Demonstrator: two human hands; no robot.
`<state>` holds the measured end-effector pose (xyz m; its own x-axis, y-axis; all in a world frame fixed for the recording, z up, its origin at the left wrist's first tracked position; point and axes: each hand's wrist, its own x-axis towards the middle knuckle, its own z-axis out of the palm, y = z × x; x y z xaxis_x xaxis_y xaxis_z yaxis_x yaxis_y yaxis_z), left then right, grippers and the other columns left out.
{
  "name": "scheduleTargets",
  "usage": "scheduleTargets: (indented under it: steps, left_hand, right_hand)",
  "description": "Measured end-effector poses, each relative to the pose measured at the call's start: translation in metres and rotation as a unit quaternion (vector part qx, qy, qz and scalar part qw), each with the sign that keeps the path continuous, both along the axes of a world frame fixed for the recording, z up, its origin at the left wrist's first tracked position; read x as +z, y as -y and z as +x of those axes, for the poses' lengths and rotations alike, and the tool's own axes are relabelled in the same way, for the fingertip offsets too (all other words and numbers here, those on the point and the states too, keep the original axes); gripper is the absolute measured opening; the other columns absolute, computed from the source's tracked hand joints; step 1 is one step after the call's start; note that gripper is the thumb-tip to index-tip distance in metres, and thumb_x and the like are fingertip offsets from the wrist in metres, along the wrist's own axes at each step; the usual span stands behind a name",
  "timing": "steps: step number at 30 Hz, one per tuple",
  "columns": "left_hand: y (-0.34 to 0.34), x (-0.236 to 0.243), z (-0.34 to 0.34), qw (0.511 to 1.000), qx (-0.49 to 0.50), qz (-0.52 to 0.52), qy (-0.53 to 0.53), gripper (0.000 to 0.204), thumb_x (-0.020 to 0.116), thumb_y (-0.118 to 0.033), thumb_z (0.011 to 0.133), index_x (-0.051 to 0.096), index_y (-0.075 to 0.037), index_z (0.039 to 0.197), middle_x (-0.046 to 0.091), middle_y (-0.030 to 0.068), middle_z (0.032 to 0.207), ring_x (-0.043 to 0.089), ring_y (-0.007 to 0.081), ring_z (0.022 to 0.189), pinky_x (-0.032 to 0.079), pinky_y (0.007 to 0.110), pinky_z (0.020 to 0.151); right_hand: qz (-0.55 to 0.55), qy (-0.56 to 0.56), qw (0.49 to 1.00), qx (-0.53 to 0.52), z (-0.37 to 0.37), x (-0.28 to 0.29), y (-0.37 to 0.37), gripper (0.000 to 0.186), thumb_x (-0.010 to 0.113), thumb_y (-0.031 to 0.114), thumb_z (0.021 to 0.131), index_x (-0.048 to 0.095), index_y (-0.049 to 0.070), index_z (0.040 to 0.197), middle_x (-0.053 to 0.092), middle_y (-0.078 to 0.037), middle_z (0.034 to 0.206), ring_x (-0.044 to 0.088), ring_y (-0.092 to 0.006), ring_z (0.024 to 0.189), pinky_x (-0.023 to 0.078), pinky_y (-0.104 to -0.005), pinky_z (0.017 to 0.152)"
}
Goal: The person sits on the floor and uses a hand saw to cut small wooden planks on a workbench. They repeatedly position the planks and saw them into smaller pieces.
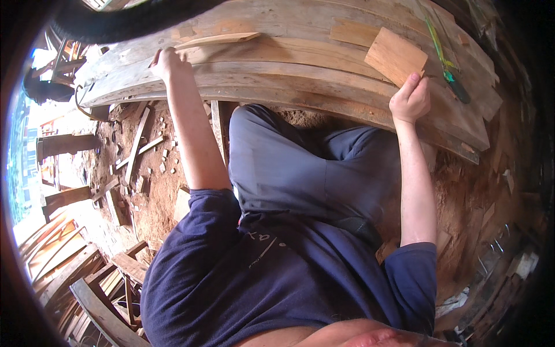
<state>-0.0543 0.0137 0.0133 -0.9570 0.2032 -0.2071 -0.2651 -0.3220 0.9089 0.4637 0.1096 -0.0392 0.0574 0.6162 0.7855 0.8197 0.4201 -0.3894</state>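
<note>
My right hand pinches the near corner of a flat, roughly square piece of wood, thumb on top, and holds it over the right part of a plank workbench. At the left of the bench, my left hand has its fingers curled at the left end of a thin, slightly bowed wooden strip. The strip casts a shadow on the planks. My fingers partly hide its end, so the grip shows only in part.
A green-handled tool lies on the bench beyond my right hand, near a loose flat board. Sticks and small offcuts litter the dirt floor at left. A stack of timber stands lower left. A dark blurred band crosses the top left.
</note>
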Motion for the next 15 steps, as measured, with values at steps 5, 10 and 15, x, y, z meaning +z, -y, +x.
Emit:
scheduleTargets:
  steps: [5,10,15]
  left_hand:
    - [-0.003,0.008,0.023,0.942,0.042,-0.136,-0.303,0.040,0.076,-0.018,0.092,0.061,0.003,0.122,0.063,0.0218,0.114,0.062,0.0339,0.108,0.053,0.046,0.098]
    - [-0.023,-0.018,0.076,0.568,-0.248,-0.318,-0.718,0.047,0.069,-0.043,0.100,0.066,-0.020,0.140,0.059,0.0099,0.152,0.053,0.0332,0.142,0.038,0.056,0.119]
    - [-0.019,-0.050,0.078,0.496,-0.350,-0.466,-0.644,0.040,0.049,-0.038,0.108,0.065,-0.037,0.145,0.054,-0.0013,0.160,0.044,0.0268,0.152,0.023,0.064,0.128]
  right_hand:
    - [-0.008,0.000,1.000,-0.004,0.001,-0.001,-0.001,0.046,0.046,0.041,0.111,0.057,0.003,0.086,0.065,-0.021,0.076,0.064,-0.0464,0.071,0.048,-0.0549,0.063]
    - [-0.007,0.006,1.000,-0.006,0.001,0.000,0.000,0.046,0.047,0.040,0.111,0.058,0.003,0.087,0.065,-0.021,0.077,0.065,-0.0463,0.072,0.048,-0.0545,0.063]
    - [0.006,0.004,1.000,-0.002,0.000,0.001,0.000,0.044,0.047,0.039,0.110,0.058,0.003,0.088,0.065,-0.021,0.078,0.065,-0.0464,0.073,0.049,-0.0544,0.064]
